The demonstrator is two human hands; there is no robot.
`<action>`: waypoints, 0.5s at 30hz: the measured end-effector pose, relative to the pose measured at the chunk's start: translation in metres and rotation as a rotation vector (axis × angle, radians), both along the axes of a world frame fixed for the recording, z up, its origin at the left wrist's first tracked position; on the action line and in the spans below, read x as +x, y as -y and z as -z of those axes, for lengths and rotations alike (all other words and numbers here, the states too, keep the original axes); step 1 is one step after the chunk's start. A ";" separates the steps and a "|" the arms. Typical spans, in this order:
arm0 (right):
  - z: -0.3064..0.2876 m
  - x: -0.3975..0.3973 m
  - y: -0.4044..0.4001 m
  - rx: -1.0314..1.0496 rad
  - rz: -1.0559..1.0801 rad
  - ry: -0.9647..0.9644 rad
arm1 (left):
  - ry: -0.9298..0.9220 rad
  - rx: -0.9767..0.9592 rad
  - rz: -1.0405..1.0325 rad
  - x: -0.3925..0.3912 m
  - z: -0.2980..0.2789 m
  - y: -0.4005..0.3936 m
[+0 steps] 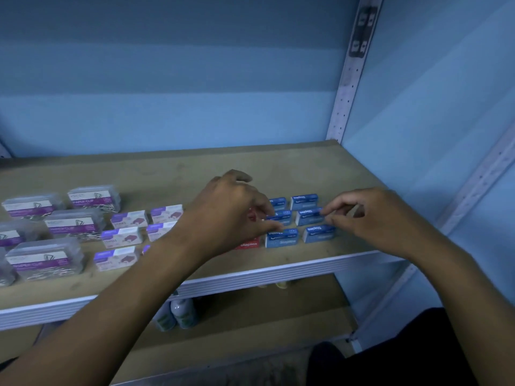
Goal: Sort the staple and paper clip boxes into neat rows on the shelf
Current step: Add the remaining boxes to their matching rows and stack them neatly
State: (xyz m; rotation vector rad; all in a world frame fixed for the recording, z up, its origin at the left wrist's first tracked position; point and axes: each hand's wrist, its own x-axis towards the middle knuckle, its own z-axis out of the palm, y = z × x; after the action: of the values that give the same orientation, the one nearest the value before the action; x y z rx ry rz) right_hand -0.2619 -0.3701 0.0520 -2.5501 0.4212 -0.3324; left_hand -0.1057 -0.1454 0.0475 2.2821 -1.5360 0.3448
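**Both hands at the blue staple boxes, right end of shelf**

Labels: clear cases point(73, 200) at left read "PAPER CLIP"; blue boxes point(281, 238) and a red box point(248, 243) read "Staples". White-and-purple boxes point(121, 237) sit between; print too small to read.

Blue boxes stand in two columns of three near the shelf point(278, 168) front lip. Bare board behind them, back to the wall.

Right hand point(373, 218) pinches the right end of the middle-right blue box point(309, 216). Left hand point(234, 215), fingers curled, fingertips at the left column; whether it grips a box, cannot tell.
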 end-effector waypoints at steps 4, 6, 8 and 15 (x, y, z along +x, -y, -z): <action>0.009 -0.010 0.002 -0.017 -0.029 -0.024 | 0.032 0.074 0.007 -0.005 0.004 0.005; 0.012 -0.011 0.003 -0.011 -0.035 -0.024 | 0.043 0.119 -0.003 -0.006 0.005 0.007; 0.015 -0.011 0.004 -0.001 -0.033 -0.039 | 0.059 0.151 -0.018 -0.009 0.005 0.008; 0.018 -0.008 0.006 -0.005 -0.001 -0.071 | 0.058 0.163 -0.025 -0.014 0.003 0.011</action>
State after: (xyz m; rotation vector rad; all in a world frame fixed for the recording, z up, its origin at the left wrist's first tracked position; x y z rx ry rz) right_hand -0.2698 -0.3766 0.0342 -2.5731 0.4466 -0.2438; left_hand -0.1193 -0.1560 0.0446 2.4376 -1.6195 0.3051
